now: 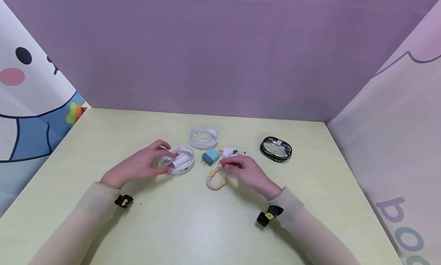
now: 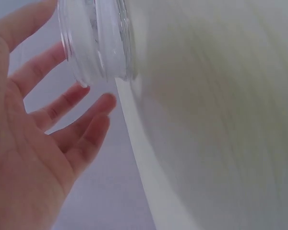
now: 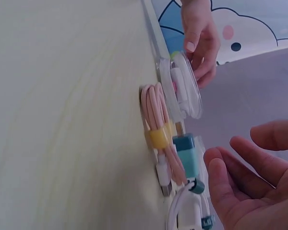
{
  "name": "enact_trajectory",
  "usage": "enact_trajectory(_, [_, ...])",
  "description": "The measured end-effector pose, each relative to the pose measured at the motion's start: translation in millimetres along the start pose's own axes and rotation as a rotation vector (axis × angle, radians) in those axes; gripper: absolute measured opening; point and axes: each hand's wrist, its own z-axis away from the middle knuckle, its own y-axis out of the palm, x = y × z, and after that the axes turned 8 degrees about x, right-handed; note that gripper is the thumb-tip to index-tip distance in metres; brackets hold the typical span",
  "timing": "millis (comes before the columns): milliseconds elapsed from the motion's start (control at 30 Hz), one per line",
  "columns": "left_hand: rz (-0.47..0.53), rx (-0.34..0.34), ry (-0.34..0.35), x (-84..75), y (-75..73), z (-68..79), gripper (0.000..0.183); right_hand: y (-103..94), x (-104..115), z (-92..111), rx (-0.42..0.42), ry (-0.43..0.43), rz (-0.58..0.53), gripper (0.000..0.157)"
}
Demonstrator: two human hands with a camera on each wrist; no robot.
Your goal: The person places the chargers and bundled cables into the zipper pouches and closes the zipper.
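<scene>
1. On the pale table (image 1: 193,226), the small goods fall into two groups, which suggests the work is partly through: some are nested, others lie loose.
2. The left hand (image 1: 144,163) has its thumb and fingers curled about the near side of a round clear container (image 2: 98,43), left of the other goods.
3. The right hand (image 1: 249,175) is loosely bent over the loose group, its fingers slightly apart, with nothing visible between them.
4. That left-hand container holds a white coiled cable (image 1: 188,155) and a white plug (image 1: 178,160) together; this set looks finished.
5. A second clear container (image 1: 203,145) stands behind, with no contents I can make out; a dark coil (image 1: 270,155) lies well apart on the right. Both seem untouched by either hand.
6. A pink cable (image 3: 153,108) in yellow bands, a small white cable (image 3: 174,203) with teal ties, a blue plug (image 1: 210,156) and another white plug (image 1: 227,152) lie outside any container, so these appear left over.
7. Hard to see: both sleeves (image 1: 72,230) run out of the head view, and the left wrist view cuts off the container's top.
8. Whether that container has a lid, and whether the right fingertips touch the pink cable, I cannot tell.
</scene>
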Motion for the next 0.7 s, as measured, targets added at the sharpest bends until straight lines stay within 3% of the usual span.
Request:
enact_trajectory(333, [0.000, 0.023, 0.073, -3.7, 5.5, -7.5, 0.030, -13.2, -16, 15, 0.006, 0.040, -0.062, 0.026])
enact_trajectory(700, [0.058, 0.108, 0.115, -4.4, 6.1, -3.3, 0.041, -22.3, -22, 29, 0.109, 0.066, -0.198, 0.027])
